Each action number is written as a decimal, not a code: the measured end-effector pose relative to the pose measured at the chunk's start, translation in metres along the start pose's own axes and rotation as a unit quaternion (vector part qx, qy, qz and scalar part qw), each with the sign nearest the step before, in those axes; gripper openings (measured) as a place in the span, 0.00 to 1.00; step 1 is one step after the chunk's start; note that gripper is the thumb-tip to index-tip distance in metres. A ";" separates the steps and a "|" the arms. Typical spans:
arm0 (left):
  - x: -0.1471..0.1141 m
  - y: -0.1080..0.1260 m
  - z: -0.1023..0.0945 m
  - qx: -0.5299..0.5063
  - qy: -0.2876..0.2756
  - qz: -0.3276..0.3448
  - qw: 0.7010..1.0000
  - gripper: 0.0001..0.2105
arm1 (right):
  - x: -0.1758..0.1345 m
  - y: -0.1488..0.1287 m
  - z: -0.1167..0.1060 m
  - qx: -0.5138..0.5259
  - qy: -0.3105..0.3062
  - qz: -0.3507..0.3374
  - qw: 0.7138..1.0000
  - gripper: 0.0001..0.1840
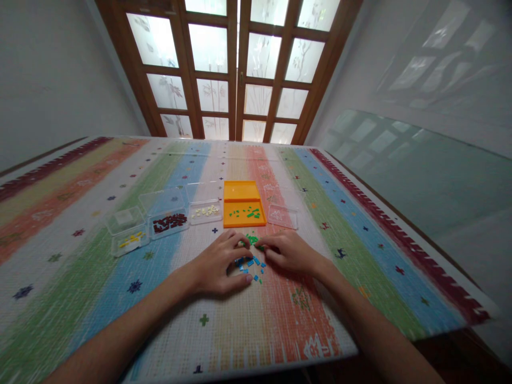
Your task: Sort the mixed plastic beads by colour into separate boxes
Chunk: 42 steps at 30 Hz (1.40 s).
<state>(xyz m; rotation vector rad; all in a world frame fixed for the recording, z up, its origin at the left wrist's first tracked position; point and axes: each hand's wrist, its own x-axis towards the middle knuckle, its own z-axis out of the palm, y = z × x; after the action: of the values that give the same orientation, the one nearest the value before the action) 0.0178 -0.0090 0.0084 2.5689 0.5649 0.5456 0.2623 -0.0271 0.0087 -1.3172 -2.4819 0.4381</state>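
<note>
My left hand (222, 261) rests on the cloth with its fingers apart, curved around the left side of a small heap of bricks. Blue bricks (250, 262) lie loose between my two hands. Just beyond them is a cluster of green bricks (252, 239), which the fingertips of both hands reach. My right hand (286, 250) lies on the other side, fingers bent and forefinger pointing at the green cluster; whether a brick is under its fingertips is too small to make out. An orange open case (245, 224) with green bricks inside stands just past my hands.
Left of the orange case stand open clear boxes: one with white pieces (206, 211), one with dark red pieces (170, 222), one with yellow pieces (132, 241). A clear box (283, 216) is at its right. A striped tablecloth (160, 309) covers the table.
</note>
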 end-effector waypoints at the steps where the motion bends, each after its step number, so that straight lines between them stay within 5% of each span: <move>1: -0.001 0.000 -0.001 -0.004 -0.001 0.000 1.000 0.15 | -0.001 0.001 -0.002 0.011 0.008 -0.002 1.000 0.17; 14: 0.002 0.008 0.003 0.034 -0.020 0.014 0.999 0.23 | -0.036 0.005 -0.009 0.026 0.035 0.008 0.999 0.16; 26: 0.001 0.011 0.004 0.015 -0.022 0.012 1.000 0.19 | -0.026 0.007 -0.004 -0.015 0.008 0.047 0.999 0.15; 42: -0.004 -0.011 -0.014 0.061 0.073 0.014 0.995 0.16 | -0.004 0.017 -0.005 -0.043 0.020 0.083 0.995 0.11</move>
<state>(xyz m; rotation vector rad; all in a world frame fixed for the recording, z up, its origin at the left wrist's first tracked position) 0.0046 0.0028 0.0136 2.6695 0.6298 0.7347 0.2792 -0.0209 0.0059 -1.5590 -2.3934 0.3408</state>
